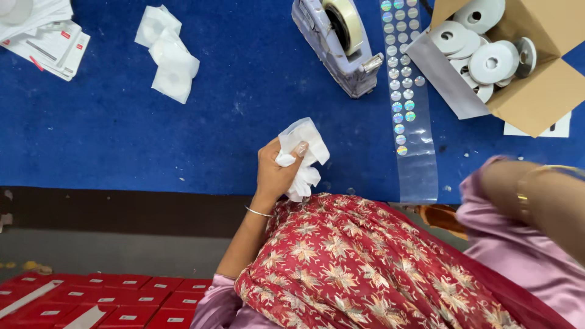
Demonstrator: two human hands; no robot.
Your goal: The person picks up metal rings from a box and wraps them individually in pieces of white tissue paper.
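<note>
**Left hand grips a crumpled white sleeve at the table edge**

Your left hand [275, 173] closes its fingers and thumb around a crumpled white paper sleeve [303, 155], held just above the near edge of the blue table [122, 134]. Your right hand is out of view; only the forearm with a bangle shows, so I cannot tell its fingers. Beyond lie a tape dispenser [341, 45], a sticker strip [405, 91], and a cardboard box [542, 91] of white discs.

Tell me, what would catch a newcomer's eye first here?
Probably the left hand at the centre, clutching crumpled white sleeves over the blue table. Next, the strip of shiny round stickers beside the tape dispenser, and the cardboard box of white discs at top right.
</note>
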